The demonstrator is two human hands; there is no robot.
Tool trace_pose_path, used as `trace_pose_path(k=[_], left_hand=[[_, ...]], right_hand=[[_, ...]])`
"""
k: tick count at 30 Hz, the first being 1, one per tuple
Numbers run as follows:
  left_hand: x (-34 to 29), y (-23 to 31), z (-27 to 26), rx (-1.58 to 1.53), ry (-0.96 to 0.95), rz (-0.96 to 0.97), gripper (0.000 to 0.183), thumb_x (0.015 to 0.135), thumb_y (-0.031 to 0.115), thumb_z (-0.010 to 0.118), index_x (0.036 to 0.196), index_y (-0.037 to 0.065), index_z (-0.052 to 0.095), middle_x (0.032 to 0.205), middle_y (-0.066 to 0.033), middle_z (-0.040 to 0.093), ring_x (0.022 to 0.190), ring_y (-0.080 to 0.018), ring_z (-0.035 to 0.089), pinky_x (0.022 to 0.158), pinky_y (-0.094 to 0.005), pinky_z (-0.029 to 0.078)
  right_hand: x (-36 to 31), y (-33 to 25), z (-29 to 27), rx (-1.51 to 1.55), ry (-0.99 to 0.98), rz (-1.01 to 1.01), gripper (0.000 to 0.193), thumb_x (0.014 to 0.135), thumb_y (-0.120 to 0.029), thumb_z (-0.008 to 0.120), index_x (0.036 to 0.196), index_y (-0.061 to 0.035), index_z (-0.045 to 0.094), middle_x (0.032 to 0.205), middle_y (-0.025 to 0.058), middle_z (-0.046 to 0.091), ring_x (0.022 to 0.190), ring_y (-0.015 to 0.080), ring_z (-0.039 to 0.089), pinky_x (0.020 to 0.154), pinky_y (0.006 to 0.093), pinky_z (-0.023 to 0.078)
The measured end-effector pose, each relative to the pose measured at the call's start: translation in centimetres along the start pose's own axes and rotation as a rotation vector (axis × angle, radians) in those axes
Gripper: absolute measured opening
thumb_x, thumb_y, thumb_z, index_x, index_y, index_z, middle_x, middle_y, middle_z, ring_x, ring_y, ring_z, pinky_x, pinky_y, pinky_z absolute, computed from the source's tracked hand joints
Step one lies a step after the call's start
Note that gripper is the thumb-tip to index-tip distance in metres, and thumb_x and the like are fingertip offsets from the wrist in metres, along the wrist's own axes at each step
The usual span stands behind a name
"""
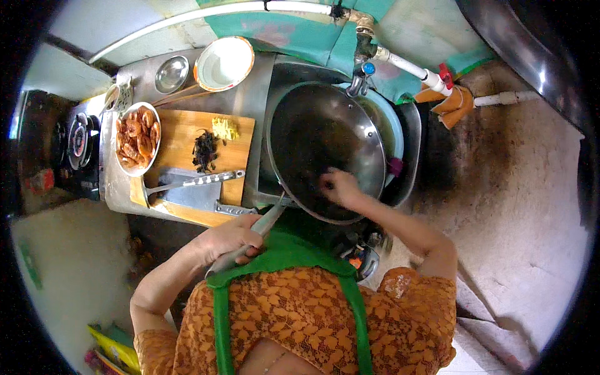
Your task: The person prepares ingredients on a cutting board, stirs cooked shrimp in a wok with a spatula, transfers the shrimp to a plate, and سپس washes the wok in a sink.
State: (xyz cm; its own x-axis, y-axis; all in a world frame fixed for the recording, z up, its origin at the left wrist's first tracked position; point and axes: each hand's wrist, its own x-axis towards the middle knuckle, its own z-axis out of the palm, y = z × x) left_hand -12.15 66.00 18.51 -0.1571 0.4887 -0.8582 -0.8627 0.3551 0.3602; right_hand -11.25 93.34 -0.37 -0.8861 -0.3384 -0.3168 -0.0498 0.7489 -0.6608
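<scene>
Metal counter (262,78) at ten o'clock bears a wooden board (178,128), with a bowl (138,172) of reddish prawns (133,142) at its ten-o'clock edge. Dark wok (312,128) over the sink (410,137), just toward one o'clock from centre; left hand (236,239), at half past seven, wrapped round wok handle (270,219). Right hand (341,188) inside the wok's five-o'clock side, fingers curled; cannot tell if pinching anything.

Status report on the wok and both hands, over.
Left hand gripping wok handle. Right hand inside wok, grip unclear. Wok over sink. Faucet close by far rim, blue basin partly hidden.
</scene>
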Motion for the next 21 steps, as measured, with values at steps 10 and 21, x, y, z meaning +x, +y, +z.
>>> trace_pose_path(k=[10, 21], left_hand=[[0.5, 0.2, 0.0, -0.034, -0.079, -0.015, 0.015, 0.069, 0.002, 0.046, 0.082, 0.002, 0.039, 0.054, -0.0052, 0.043, 0.035, -0.0104, 0.038, 0.031, -0.0220, 0.028], [0.7, -0.7, -0.2, -0.032, -0.085, 0.004, 0.016, 0.068, 0.002, 0.047, 0.083, 0.002, 0.040, 0.054, -0.0053, 0.042, 0.037, -0.0115, 0.039, 0.032, -0.0230, 0.029]], right_hand=[[10.3, 4.1, 1.6, -0.103, 0.470, -0.103, 0.022, 0.066, -0.012, 0.065, 0.087, -0.0054, 0.060, 0.096, 0.0181, 0.057, 0.075, 0.0335, 0.058, 0.066, 0.0424, 0.046], [12.9, -6.0, 1.8, 0.421, 0.725, -0.207, 0.015, 0.071, -0.005, 0.059, 0.082, -0.0020, 0.049, 0.081, 0.0139, 0.055, 0.078, 0.0313, 0.055, 0.068, 0.0371, 0.043]])
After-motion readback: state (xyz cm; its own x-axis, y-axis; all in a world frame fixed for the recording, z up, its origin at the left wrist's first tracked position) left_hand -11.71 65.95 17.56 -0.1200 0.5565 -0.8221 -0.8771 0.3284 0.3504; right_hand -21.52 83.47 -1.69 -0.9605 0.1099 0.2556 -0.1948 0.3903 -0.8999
